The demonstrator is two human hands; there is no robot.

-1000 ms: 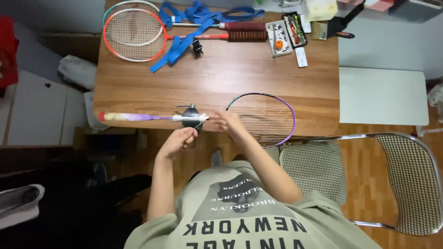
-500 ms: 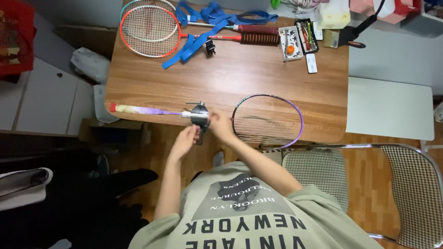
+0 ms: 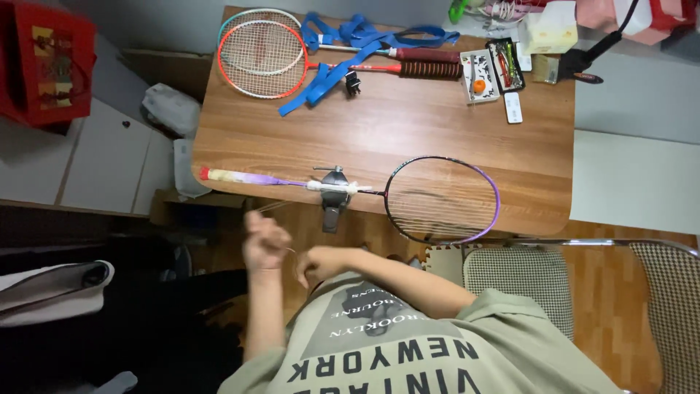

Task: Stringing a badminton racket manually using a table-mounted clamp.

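Wooden table (image 3: 408, 131) bears the clamped purple racket (image 3: 437, 198); left hand (image 3: 264, 241) and right hand (image 3: 321, 264), fists closed, pinch thin string (image 3: 268, 207); overpulling might snap it.

both hands, left hand (image 3: 264, 241) and right hand (image 3: 319, 264), have left the racket (image 3: 350, 188).

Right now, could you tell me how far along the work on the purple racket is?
Done: the purple racket lies in a clamp at the table edge. In hand: left hand and right hand hold a thin string. Left: the racket's strings look sparse, so much remains.
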